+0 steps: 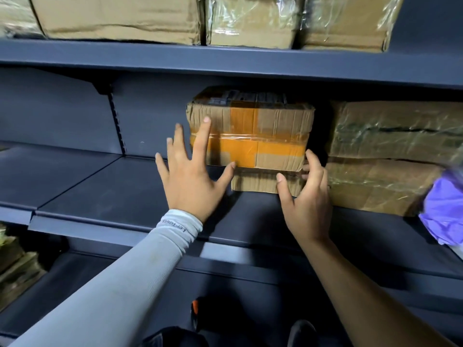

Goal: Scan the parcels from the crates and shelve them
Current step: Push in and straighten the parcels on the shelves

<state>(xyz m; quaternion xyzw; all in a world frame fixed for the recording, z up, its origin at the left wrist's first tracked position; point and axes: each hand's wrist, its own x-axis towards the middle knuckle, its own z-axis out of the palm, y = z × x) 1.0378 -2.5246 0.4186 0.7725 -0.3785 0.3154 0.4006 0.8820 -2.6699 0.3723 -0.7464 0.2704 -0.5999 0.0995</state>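
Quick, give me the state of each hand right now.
Left hand: open, fingers spread, touching the orange-taped parcel.
Right hand: fingers curled around the right end of the flat parcel beneath it.

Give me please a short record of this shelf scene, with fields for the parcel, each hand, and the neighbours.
parcel: cardboard parcel with orange tape, on a smaller box on the middle shelf
left hand: fingers spread straight, touching the parcel's left front
right hand: fingers at the lower right corner, around the smaller box's right end
right neighbours: two stacked plastic-wrapped parcels
upper shelf: row of cardboard boxes
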